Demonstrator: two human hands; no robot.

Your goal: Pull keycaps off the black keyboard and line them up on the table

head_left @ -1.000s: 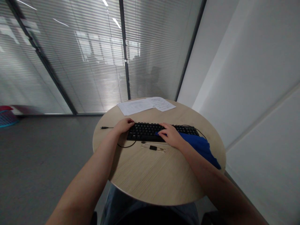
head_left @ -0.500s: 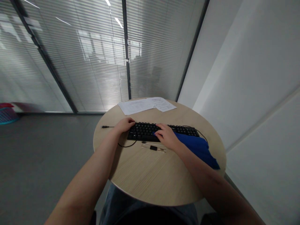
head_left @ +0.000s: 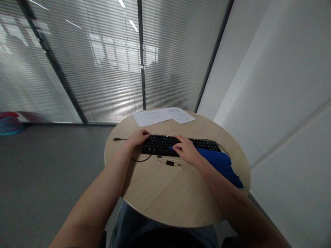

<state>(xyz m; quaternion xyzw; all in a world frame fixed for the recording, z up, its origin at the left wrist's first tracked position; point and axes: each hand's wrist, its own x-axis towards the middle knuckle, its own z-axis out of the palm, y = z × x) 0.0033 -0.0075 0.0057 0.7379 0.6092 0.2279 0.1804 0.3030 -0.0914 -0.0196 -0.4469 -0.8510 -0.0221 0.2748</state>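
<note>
A black keyboard (head_left: 160,144) lies lengthwise across the round table. My left hand (head_left: 139,137) grips its upper left corner, fingers curled over the edge. My right hand (head_left: 186,148) lies over the middle of the keys, pressing a blue cloth (head_left: 219,162) onto them. A bit of blue shows by its thumb, and the rest of the cloth trails right across the keyboard's lower edge onto the table. Below the keyboard lies a thin clear item with a black middle (head_left: 170,163), too small to make out. The cable's plug (head_left: 117,139) rests left of my left hand.
Printed paper sheets (head_left: 152,117) lie at the far side of the wooden table (head_left: 165,196). Blinds behind glass (head_left: 111,69) stand beyond it, and a white wall (head_left: 284,103) rises to the right. A red and blue basket (head_left: 10,124) sits on the floor at far left.
My right hand has slid slightly to the right over the keys with the cloth. My left hand keeps its place on the keyboard's corner. The view has shifted slightly.
</note>
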